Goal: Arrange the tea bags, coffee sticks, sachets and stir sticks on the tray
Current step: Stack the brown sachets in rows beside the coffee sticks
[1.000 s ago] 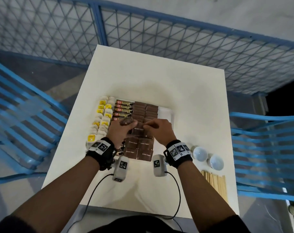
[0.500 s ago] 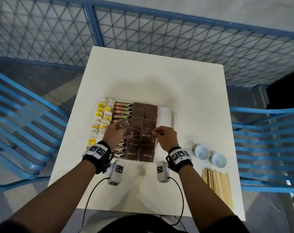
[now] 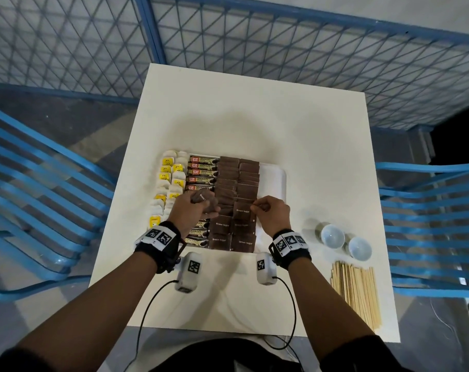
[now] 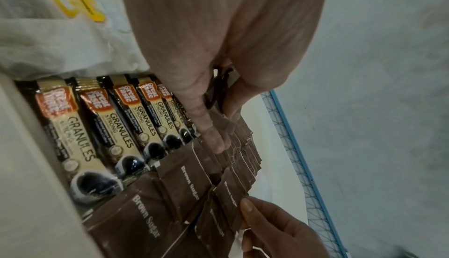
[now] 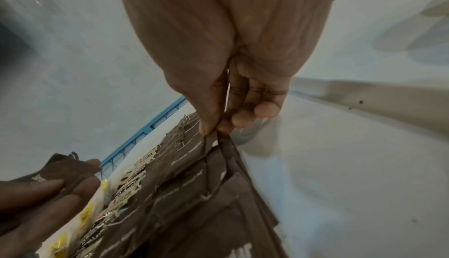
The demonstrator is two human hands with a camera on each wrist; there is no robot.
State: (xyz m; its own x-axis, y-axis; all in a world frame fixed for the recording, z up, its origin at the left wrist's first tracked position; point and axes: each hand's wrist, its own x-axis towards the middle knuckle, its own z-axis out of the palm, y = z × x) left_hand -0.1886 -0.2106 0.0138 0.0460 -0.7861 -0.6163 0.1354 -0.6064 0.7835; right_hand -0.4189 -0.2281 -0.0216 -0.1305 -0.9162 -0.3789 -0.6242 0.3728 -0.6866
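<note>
A white tray (image 3: 272, 178) holds white tea bags with yellow tags (image 3: 171, 181) at its left, a column of coffee sticks (image 3: 202, 173), and two columns of brown sugar sachets (image 3: 238, 181). My left hand (image 3: 194, 210) grips a small bundle of brown sachets (image 3: 204, 201) above the coffee sticks. My right hand (image 3: 271, 213) pinches the edge of one brown sugar sachet (image 3: 244, 212) in the right column between thumb and forefinger (image 5: 209, 126). A pile of wooden stir sticks (image 3: 355, 291) lies on the table at the front right.
Two small white bowls (image 3: 344, 241) stand on the white table (image 3: 255, 116) right of the tray. Blue slatted chairs (image 3: 35, 200) flank the table on both sides. A blue mesh fence (image 3: 228, 36) runs behind it.
My right hand has drawn right and nearer, to the right edge of the sachet column, where it pinches one sachet. My left hand stays put with its bundle.
</note>
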